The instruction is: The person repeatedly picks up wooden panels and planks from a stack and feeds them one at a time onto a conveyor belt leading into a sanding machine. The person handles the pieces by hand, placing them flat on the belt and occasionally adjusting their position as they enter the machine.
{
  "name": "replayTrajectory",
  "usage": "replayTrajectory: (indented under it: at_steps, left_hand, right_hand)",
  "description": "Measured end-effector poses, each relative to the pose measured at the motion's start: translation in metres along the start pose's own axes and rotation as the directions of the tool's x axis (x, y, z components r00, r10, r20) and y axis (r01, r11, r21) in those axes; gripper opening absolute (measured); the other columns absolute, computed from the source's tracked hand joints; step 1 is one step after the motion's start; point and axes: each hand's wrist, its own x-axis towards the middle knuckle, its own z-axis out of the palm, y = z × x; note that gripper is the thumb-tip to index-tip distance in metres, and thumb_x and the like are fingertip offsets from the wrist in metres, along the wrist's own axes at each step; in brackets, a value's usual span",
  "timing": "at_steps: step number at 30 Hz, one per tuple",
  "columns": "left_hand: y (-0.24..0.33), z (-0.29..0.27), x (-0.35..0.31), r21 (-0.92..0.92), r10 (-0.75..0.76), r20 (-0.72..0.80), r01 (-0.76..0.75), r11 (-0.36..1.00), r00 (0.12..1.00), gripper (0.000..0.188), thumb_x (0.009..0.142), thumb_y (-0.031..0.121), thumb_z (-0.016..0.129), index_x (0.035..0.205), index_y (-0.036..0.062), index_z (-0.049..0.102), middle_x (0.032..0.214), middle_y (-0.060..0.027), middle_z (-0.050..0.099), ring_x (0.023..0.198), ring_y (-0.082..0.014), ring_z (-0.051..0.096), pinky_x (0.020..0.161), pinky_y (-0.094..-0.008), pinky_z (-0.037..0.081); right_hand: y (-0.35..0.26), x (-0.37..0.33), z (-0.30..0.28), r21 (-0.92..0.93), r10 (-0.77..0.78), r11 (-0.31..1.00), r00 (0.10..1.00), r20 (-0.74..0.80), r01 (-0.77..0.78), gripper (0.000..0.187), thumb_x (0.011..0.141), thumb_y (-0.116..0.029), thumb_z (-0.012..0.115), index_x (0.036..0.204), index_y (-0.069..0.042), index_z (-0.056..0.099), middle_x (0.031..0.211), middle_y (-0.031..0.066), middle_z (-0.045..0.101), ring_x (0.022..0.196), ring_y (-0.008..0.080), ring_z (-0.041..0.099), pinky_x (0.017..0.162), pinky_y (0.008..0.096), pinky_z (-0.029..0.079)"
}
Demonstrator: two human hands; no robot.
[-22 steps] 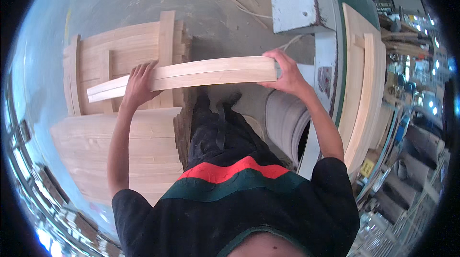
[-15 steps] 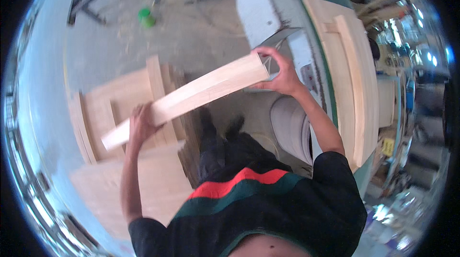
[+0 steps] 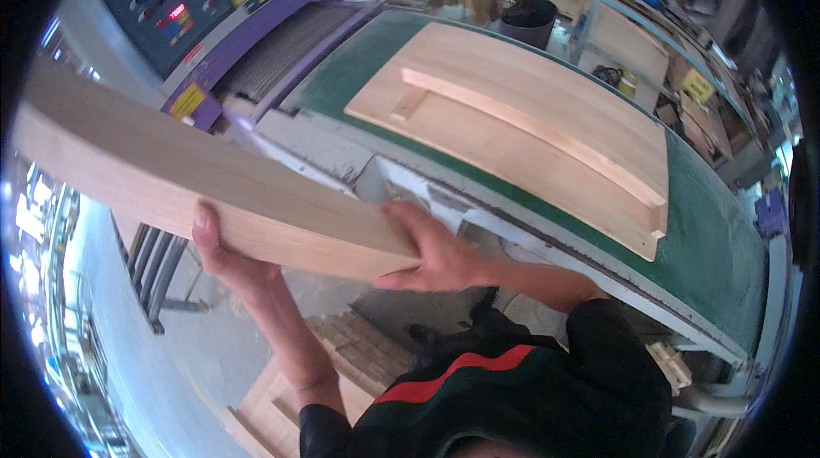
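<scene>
Both my hands hold a long, thick pale wooden plank, raised and slanting from the upper left down toward the middle. My left hand is closed around its lower edge, partway along, with a digit up against the side face. My right hand grips the right end, thumb and fingers on opposite sides. Beyond the plank, a wide pale wooden panel lies on a green conveyor belt. A narrow wooden strip rests lengthwise on that panel. The plank's far left end fades into the dark rim of the view.
A grey and purple machine with a button control panel stands at the upper left, at the belt's end. Low by my legs is a stack of wooden boards. Behind the belt are a dark bin and a rack holding boards.
My view has turned right toward the belt and machine. The plank has swung round with it and is now closer, still in both hands; its left end points up instead of down.
</scene>
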Motion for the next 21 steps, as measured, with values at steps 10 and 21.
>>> replayTrajectory:
  at_steps: [10, 21]
  left_hand:
    - [-0.264, 0.183, -0.098, -0.392, -0.596, -0.029, 0.540, 0.745, 0.802, 0.060, 0.087, 0.037, 0.058, 0.129, -0.0014, 0.038, 0.119, -0.0121, 0.050, 0.111, -0.0243, 0.050, 0.096, -0.0376, 0.041]
    - [-0.293, 0.166, -0.118, 0.679, -0.962, 0.271, 0.706, 0.201, 0.013, 0.030, 0.091, 0.027, 0.060, 0.101, -0.0013, 0.063, 0.086, -0.0056, 0.065, 0.082, -0.0126, 0.061, 0.075, -0.0310, 0.051]
  right_hand:
    - [0.062, -0.097, -0.246, -0.657, 0.509, 0.599, 0.851, -0.128, -0.457, 0.084, 0.065, -0.035, 0.079, 0.128, 0.002, 0.038, 0.112, 0.0237, 0.047, 0.105, 0.0401, 0.048, 0.092, 0.0466, 0.039]
    - [0.139, -0.159, -0.283, -0.589, 0.714, 0.366, 0.623, -0.320, -0.721, 0.081, 0.061, -0.021, 0.082, 0.129, -0.003, 0.040, 0.114, 0.0217, 0.045, 0.108, 0.0398, 0.044, 0.094, 0.0479, 0.037]
